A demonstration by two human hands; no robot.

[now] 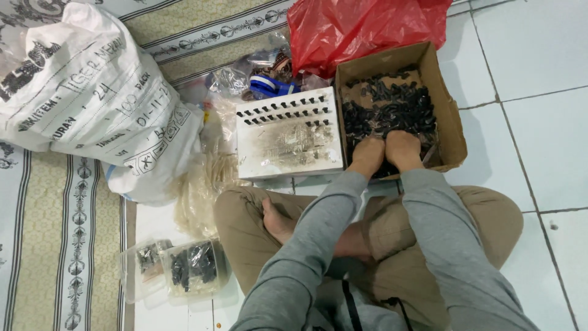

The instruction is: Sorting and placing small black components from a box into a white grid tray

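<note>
The box (446, 116) is an open cardboard one, sitting on the tiled floor (539, 122) just ahead of the person's crossed legs. It holds a heap of small black parts (392, 107), thickest in the middle and near end, with bare cardboard showing at the far end.

Both hands are pushed into the near end of that heap, side by side and touching or nearly so. The left hand (367, 153) has its back up and its fingers buried among the parts; the right hand (403, 149) lies the same way just beside it. With the fingers hidden, I cannot tell how far either hand is curled or whether it has hold of any parts. Grey sleeves run back from both wrists.

Touching the box's left wall lies a white board (288, 147), flat on the floor, with two rows of black parts (285, 109) standing along its far edge and a grey smudge across its middle. Beyond the board are clear bags (233, 79) and a blue-and-white item (269, 87). A red plastic bag (361, 27) sits behind the box, against its far edge.

To the left, a big white sack (86, 98) with dark print rests partly on a patterned mat (55, 245). Beside it, near the person's left knee, lies a pile of thin clear bags (199, 190). Closer in, two clear bags of black parts (193, 266) lie on the floor.
</note>
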